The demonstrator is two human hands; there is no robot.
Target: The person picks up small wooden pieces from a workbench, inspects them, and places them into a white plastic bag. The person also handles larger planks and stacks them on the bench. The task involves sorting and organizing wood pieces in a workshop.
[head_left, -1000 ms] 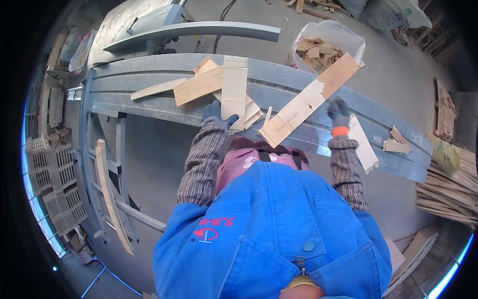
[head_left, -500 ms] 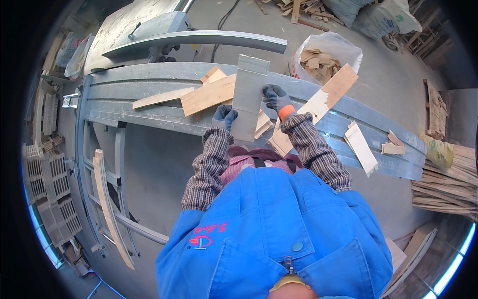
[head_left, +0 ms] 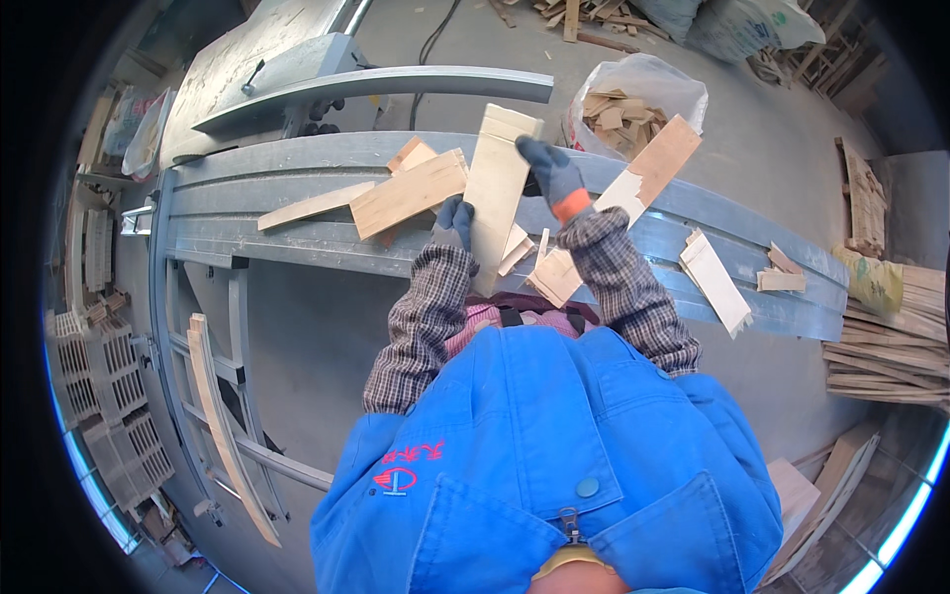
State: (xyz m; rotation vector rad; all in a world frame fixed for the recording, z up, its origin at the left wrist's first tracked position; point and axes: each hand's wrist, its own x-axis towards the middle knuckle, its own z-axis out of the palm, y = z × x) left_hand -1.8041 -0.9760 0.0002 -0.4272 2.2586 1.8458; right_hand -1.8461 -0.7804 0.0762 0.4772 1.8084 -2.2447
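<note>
A pale wooden board point(head_left: 497, 188) stands tilted in front of me, its light wood face showing. At its left edge my left hand point(head_left: 453, 224), in a dark grey glove, is closed on it. My right hand point(head_left: 554, 170), gloved with an orange cuff, is bent round the upper right edge, its fingertips over the board's face. Beside the left hand lies a wider light plank point(head_left: 408, 196), with a narrow strip point(head_left: 315, 206) to its left. To the right of the board is a long piece point(head_left: 648, 173), partly white and partly brown, near my right hand.
These pieces lie on a ribbed metal table point(head_left: 223, 203). A broken white piece point(head_left: 714, 282) and small scraps point(head_left: 782, 272) lie farther right. Beyond stands a clear bag of offcuts point(head_left: 633, 109). A metal rail point(head_left: 376, 84) crosses the far left; stacked strips point(head_left: 891, 346) are at right.
The board between my hands has turned over, from a grey face to a pale wood face. It now leans more to the right at its top, and my right hand has moved slightly upward.
</note>
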